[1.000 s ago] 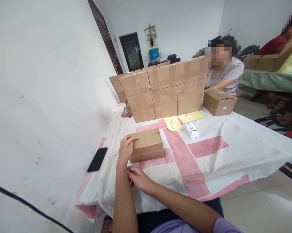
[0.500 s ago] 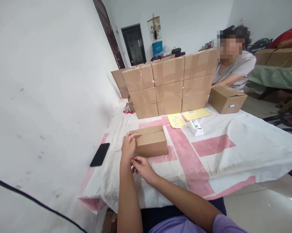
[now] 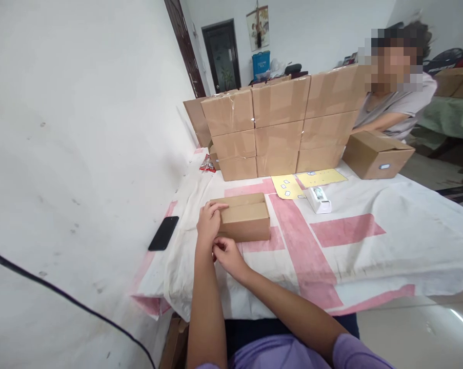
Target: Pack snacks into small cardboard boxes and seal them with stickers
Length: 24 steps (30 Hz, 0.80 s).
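Note:
A small brown cardboard box (image 3: 246, 219) lies on the white and pink cloth (image 3: 331, 246) in front of me. My left hand (image 3: 208, 223) rests on the box's left end, fingers curled over its top edge. My right hand (image 3: 225, 252) sits just below, at the box's near left corner, with its fingers pinched together. What they pinch is too small to make out.
A wall of stacked cardboard boxes (image 3: 281, 128) stands at the far side, with another box (image 3: 377, 154) to its right by a seated person (image 3: 400, 97). Yellow label sheets (image 3: 308, 182) and a white device (image 3: 319, 200) lie mid-table. A black phone (image 3: 163, 233) lies by the left wall.
My right hand has moved up from the table's near edge to the box's near left corner. My left hand stays on the box. The view has shifted a little.

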### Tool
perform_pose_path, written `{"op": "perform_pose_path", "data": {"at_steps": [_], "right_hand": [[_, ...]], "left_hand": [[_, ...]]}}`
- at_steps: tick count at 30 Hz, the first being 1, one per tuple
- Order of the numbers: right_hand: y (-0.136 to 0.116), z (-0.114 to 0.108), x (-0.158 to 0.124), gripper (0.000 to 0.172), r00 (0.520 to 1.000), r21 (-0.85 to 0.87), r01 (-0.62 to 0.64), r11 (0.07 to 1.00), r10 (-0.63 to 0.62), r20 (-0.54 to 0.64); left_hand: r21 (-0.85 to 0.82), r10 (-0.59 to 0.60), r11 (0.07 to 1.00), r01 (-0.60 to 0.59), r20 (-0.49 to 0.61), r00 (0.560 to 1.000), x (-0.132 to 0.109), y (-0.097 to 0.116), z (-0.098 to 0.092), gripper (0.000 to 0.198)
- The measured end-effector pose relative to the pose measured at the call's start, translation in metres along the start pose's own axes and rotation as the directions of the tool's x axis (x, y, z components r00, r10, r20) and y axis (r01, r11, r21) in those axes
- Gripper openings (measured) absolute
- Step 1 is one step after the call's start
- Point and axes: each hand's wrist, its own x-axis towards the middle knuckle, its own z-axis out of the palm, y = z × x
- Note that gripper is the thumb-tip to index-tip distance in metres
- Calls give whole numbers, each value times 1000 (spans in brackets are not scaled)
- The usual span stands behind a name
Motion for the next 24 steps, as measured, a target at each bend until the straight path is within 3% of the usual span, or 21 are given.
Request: {"op": "perform_pose_path", "data": {"at_steps": [4,7,10,13,14,16,19,21,24], "right_hand": [[-2,-9,-10,13,1000,-137,19,990,-22,-18],[-11,-32,-24,15,994,-323,59,945,-84,-64],[-29,-71,-44,15,987,-519,62,852,-131,-96],[-64,-128,-53,16,967,-714,52,698,-215,-140],[-80,-149,-50,18,953,-783,28,622,-252,-166],[-111,-194,-30,26,924,-917,-105,384,-303,-233],[-151,-254,25,32,911,-929,-348,-123,-277,-305],[-165,-283,66,32,946,-863,-322,-390,-161,-280],[-165,-306,110,22,970,-857,-225,-463,-24,-242]], "left_hand": [[22,2,1000,-3,11,1000,0,-1,-1,46],[34,14,999,-15,26,1000,2,-3,-2,45],[42,23,999,-24,32,999,2,-2,-3,45],[48,20,999,-21,28,999,-2,1,-3,45],[48,13,999,-14,23,1000,-4,3,-3,45],[64,8,998,-8,0,1000,-8,8,-2,44],[133,39,991,-32,-45,998,-12,12,0,43],[174,54,984,-44,-53,997,-12,12,0,43],[185,47,982,-39,-41,998,-11,10,-1,44]]}}
